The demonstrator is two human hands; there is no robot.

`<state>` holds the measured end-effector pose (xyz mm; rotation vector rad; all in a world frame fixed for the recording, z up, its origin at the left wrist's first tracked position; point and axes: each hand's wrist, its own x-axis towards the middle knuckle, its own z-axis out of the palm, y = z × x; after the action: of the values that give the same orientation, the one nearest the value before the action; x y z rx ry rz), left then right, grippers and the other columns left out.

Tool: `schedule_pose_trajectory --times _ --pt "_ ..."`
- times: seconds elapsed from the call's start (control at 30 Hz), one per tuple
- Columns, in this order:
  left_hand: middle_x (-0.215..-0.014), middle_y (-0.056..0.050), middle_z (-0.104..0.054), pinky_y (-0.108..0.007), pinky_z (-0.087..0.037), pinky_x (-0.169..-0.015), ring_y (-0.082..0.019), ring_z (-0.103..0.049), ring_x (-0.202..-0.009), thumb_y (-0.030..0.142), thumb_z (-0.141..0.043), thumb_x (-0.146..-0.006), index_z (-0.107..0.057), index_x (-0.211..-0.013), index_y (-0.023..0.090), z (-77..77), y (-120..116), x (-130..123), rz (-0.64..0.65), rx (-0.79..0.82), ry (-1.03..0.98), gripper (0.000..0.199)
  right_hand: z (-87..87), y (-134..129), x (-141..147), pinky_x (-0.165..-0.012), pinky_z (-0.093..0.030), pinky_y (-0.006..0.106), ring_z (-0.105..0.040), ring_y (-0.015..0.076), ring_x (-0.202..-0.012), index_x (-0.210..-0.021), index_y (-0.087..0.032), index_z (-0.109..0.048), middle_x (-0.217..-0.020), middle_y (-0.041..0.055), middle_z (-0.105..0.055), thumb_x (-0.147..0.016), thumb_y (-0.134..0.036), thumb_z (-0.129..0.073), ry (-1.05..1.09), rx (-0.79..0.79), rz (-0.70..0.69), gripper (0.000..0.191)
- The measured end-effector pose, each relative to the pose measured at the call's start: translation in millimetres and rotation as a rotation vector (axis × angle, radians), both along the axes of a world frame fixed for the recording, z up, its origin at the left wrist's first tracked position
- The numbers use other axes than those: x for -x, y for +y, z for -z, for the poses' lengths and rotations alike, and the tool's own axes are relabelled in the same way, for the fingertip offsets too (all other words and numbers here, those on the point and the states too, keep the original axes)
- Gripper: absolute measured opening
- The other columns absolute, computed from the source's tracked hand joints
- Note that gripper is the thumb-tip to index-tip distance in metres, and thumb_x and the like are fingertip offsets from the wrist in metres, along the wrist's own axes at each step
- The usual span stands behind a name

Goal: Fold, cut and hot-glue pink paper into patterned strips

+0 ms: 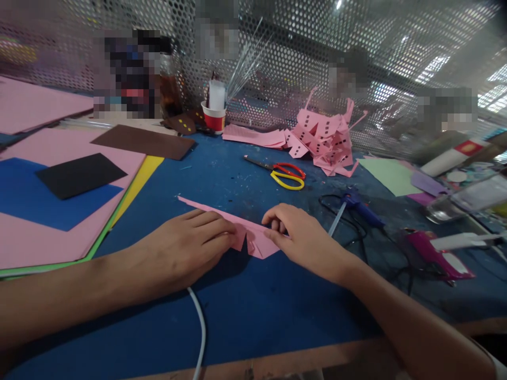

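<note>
A folded pink paper piece (259, 245) with a long narrow strip along its top lies on the blue table (245, 327). My left hand (194, 243) lies over its left part, fingers together and pressing on the paper, which hides what is beneath. At the right end, my right hand (303, 237) pinches the paper's edge between thumb and curled fingers. Scissors (287, 176) with one red and one yellow handle rest beyond the paper. Cut pink pieces with small dark marks (327, 140) are piled farther back.
Pink sheets (35, 240), a blue sheet (59, 203) and a black piece (81, 175) lie at left. A red and white cup (214, 117) stands behind. At right are a blue glue gun (362, 208) with its cable and a magenta object (438, 254). A white cable (201, 322) runs in front.
</note>
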<state>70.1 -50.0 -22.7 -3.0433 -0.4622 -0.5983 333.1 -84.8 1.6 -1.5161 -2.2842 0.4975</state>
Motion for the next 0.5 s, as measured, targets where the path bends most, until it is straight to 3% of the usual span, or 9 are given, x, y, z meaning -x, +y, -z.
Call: schedule_pose_trajectory --times 0.23,0.5 --pt "-0.117 -0.008 -0.072 -0.038 -0.052 -0.094 -0.023 -0.065 -0.107 0.021 -0.056 -0.097 -0.064 -0.119 0.021 0.2 1 -1 -0.024 0.075 -0.017 0.023 -6.7 -7 0 -0.067 -0.040 0.028 -0.059 0.0142 -0.075 -0.102 -0.022 -0.059 -0.078 -0.0031 -0.064 -0.090 -0.019 -0.061 0.044 0.210 0.015 0.013" --pt "-0.116 -0.007 -0.071 -0.036 -0.050 -0.095 -0.020 -0.065 -0.106 0.024 -0.054 -0.099 -0.065 -0.115 0.020 1.4 5 -3 -0.029 0.108 -0.027 0.020 -13.0 -8 2 -0.062 -0.037 0.026 -0.058 0.0125 -0.069 -0.094 -0.022 -0.062 -0.078 -0.0031 -0.066 -0.093 -0.025 -0.062 0.011 0.253 -0.028 0.003"
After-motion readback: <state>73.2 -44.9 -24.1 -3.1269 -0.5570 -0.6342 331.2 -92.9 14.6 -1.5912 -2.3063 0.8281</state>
